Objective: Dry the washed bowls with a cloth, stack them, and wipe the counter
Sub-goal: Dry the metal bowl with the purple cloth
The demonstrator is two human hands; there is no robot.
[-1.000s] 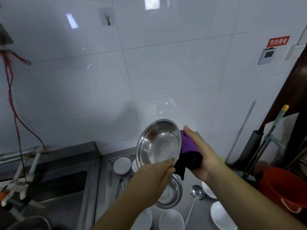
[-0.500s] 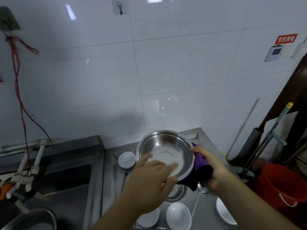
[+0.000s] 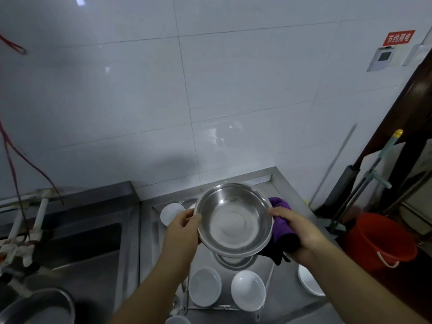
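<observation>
I hold a steel bowl [image 3: 233, 220] level above the steel counter [image 3: 287, 298], its hollow facing up. My left hand [image 3: 184, 230] grips its left rim, thumb over the edge. My right hand [image 3: 297, 232] grips a bunched purple cloth [image 3: 279, 226] against the bowl's right side. Directly under the held bowl a second steel bowl [image 3: 233, 261] sits on the counter, mostly hidden. Several white bowls lie around it: one at the back left [image 3: 170, 212], two in front [image 3: 204, 286] [image 3: 248, 289], one at the right [image 3: 308, 280].
A steel sink [image 3: 77, 249] lies to the left with a metal pot [image 3: 37, 307] at its near corner and taps [image 3: 25, 230] beside it. A red bucket [image 3: 381, 239] and mop handles [image 3: 374, 169] stand right of the counter. A tiled wall [image 3: 210, 90] rises behind.
The bowl has come down from an upright tilt to level, low over the counter. My left hand shifted from the near rim to the left rim; the cloth stays at the right side.
</observation>
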